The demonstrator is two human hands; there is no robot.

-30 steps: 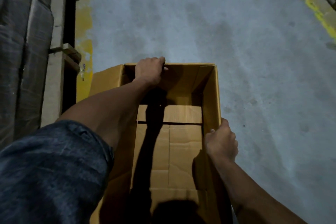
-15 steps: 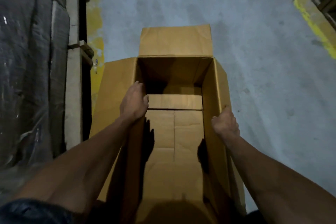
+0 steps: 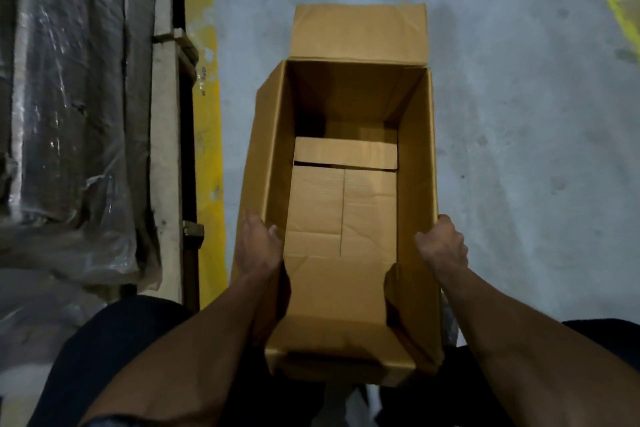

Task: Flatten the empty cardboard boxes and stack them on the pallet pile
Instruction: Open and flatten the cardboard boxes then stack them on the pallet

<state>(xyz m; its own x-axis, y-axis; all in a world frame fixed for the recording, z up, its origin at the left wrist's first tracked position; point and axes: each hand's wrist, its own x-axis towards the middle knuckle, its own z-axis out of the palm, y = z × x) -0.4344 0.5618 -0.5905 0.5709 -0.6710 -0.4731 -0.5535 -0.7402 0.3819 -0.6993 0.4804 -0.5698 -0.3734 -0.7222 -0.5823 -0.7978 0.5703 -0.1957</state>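
Observation:
An open, empty brown cardboard box point(image 3: 346, 204) stands upright on the grey concrete floor in front of me, its far top flap folded outward. Inside, its bottom flaps lie closed, one short flap overlapping the others. My left hand point(image 3: 258, 246) grips the top edge of the box's left wall near the close end, thumb inside, fingers outside. My right hand point(image 3: 441, 246) grips the top edge of the right wall opposite it, thumb inside.
At the left, a wooden pallet point(image 3: 166, 135) carries a stack wrapped in plastic film point(image 3: 69, 114). A yellow floor stripe point(image 3: 207, 149) runs beside it, and another yellow line point(image 3: 613, 0) crosses the upper right. Bare concrete point(image 3: 519, 149) lies right of the box.
My left hand has left the far wall and come back along the left wall to the near end. My right hand slid nearer too. The far flap now lies folded outward.

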